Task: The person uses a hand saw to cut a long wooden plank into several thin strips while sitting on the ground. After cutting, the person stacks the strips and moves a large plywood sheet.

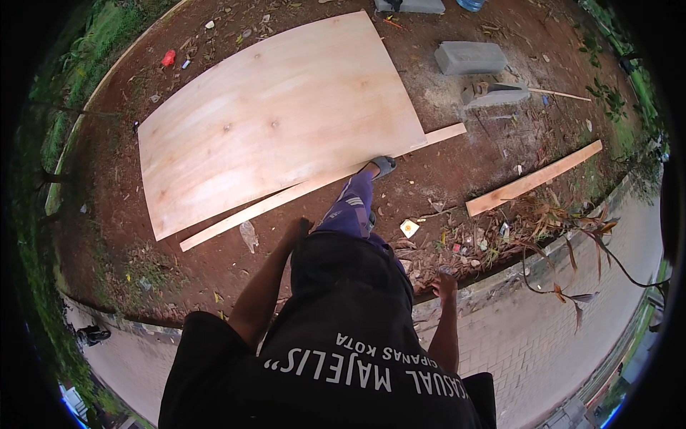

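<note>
A large pale plywood sheet (271,114) lies on the ground ahead of me. Along its near edge runs a long narrow wooden strip (243,223), which sticks out past the sheet at both ends. One of my feet, in a grey shoe (384,167), is at that edge. My left hand (299,228) hangs beside my thigh, dark and partly hidden, so its fingers do not show clearly. On the other side my right hand (444,286) hangs low with its fingers loosely apart and nothing visible in it. Neither hand touches the wood.
Another wooden plank (534,178) lies at the right. Beyond it are a concrete block (470,58) and a hand saw (493,91) resting on a second block. Dry leaves and litter dot the soil. Behind me a kerb borders the paving (550,322); drooping branches (564,286) hang at the right.
</note>
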Demonstrator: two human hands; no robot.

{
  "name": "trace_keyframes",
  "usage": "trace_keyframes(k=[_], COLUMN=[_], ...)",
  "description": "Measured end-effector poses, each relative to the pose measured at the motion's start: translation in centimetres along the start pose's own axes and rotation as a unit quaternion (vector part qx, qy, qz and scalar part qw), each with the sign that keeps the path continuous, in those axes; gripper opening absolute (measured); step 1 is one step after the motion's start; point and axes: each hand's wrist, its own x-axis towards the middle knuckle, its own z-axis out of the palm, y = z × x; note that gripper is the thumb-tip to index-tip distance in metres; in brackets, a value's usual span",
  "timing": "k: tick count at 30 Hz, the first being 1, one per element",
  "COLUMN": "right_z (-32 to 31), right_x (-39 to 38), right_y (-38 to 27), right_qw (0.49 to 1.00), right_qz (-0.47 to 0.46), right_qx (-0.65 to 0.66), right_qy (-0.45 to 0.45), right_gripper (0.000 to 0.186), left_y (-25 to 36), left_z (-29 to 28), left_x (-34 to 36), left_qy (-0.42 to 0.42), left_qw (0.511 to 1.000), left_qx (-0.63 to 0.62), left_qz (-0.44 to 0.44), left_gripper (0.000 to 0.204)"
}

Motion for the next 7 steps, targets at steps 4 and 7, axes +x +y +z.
trace_keyframes(k=[4, 7], right_z=[0.4, 2.0], right_x=[-0.4, -0.3], right_y=[-2.3, -0.7], right_qw=[0.996, 0.999], right_qz=[-0.012, -0.008], right_qx=[0.078, 0.034], right_qy=[-0.042, -0.021], right_gripper=[0.049, 0.044], left_y=[-10.7, -13.5], left_z=[3.5, 5.8], left_x=[-2.5, -4.6], left_qy=[0.001, 0.049], left_qw=[0.996, 0.990], left_qx=[-0.005, -0.064], left_qz=[-0.084, -0.112], left_gripper=[0.042, 0.038])
